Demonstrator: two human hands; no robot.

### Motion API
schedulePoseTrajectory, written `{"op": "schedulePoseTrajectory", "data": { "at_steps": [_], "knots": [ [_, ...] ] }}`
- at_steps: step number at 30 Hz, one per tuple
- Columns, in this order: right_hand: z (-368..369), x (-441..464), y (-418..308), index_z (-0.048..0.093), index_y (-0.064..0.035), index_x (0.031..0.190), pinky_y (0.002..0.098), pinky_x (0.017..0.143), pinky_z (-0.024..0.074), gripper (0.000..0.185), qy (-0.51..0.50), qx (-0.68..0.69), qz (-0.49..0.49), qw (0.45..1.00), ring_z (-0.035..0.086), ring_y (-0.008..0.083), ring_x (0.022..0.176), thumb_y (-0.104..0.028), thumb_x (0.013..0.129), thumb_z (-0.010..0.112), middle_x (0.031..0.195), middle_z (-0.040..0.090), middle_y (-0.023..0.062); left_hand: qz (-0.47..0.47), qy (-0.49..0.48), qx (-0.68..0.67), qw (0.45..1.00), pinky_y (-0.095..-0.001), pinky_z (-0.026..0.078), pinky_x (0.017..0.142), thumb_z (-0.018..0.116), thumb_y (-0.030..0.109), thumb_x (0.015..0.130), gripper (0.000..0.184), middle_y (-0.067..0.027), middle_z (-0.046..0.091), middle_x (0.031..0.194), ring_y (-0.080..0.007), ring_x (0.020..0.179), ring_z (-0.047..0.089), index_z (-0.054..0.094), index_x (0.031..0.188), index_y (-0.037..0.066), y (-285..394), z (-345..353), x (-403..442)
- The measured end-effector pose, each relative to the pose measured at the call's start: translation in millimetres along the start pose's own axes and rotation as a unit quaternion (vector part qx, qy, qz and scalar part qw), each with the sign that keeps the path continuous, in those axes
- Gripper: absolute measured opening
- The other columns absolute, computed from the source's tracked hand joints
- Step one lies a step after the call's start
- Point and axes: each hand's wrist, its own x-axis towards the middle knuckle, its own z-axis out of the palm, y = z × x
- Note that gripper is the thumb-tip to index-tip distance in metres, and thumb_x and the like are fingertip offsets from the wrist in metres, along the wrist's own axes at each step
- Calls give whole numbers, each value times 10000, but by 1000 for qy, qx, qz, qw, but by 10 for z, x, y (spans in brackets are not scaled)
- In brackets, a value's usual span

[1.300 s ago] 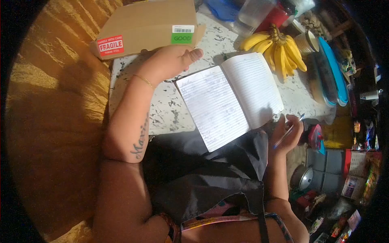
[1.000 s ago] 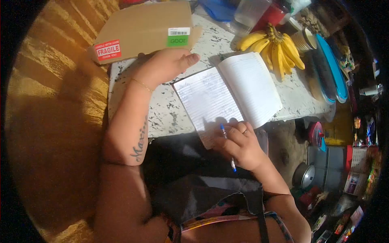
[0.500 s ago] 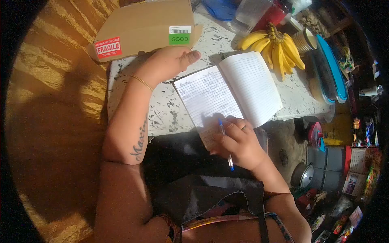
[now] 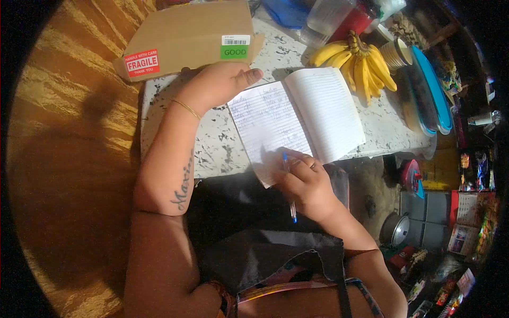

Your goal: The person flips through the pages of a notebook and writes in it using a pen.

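Observation:
An open lined notebook (image 4: 333,114) lies on the white-topped table (image 4: 212,153), with handwriting on its left page. My right hand (image 4: 307,185) is closed around a blue-and-clear ballpoint pen (image 4: 292,208), over the lower part of the written page. The pen's blue upper part points toward the page, but whether a tip touches paper is unclear. Near the notebook's upper left corner rests my left hand (image 4: 225,85), thumb out to the right. Its other fingers are curled under or hidden, and no object shows in it.
A cardboard box (image 4: 191,32) with FRAGILE and GOOD labels sits beyond my left hand. Bananas (image 4: 362,69), stacked cups (image 4: 395,54), a clear container (image 4: 326,21) and blue-lidded tubs (image 4: 432,90) stand to the back right. A metal pot lid (image 4: 401,229) is lower right.
The notebook has slid slightly left and toward the box. My right hand has shifted a little left with the pen, which stands more upright in view. My left hand is nearly still.

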Motion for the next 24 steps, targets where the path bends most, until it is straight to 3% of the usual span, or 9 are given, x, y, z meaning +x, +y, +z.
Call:
{"op": "schedulePoseTrajectory", "data": {
  "at_steps": [5, 8, 16, 24],
  "knots": [
    [-23, -29, 1, 678, -40, 955, 470, 854, 531, 271, 13, 22, -13, 1000, 616, 403, 1067, -100, 691, 685, 1095, 645, 174, -2, -8, 10, 1000, -311, 495, 718, 489, 529, 1005, 557, -78, 624, 825, -166, 763, 592, 628, 1049, -9, 17, -10, -9],
    [11, -102, 35, 687, -68, 953, 485, 885, 500, 266, 43, 6, -22, 999, 604, 374, 1071, -116, 691, 702, 1086, 650, 154, 29, 34, -15, 999, -390, 475, 680, 510, 509, 995, 569, -174, 591, 703, -286, 676, 587, 618, 851, -30, 6, 26, -16],
    [67, -154, 67, 699, -124, 926, 530, 947, 422, 288, 84, -29, -1, 996, 588, 324, 1092, -135, 645, 764, 1017, 655, 75, 66, 48, -4, 997, -382, 476, 671, 526, 532, 981, 578, -163, 594, 701, -266, 671, 586, 621, 849, -23, -102, 69, 14],
    [-46, -130, 27, 689, -108, 956, 552, 1019, 393, 330, 32, -23, 11, 999, 614, 326, 1086, -50, 654, 807, 1083, 664, 102, 64, 43, -30, 997, -372, 480, 686, 534, 531, 978, 568, -155, 600, 709, -262, 684, 588, 628, 856, -16, -123, 89, 17]
  ]
}}
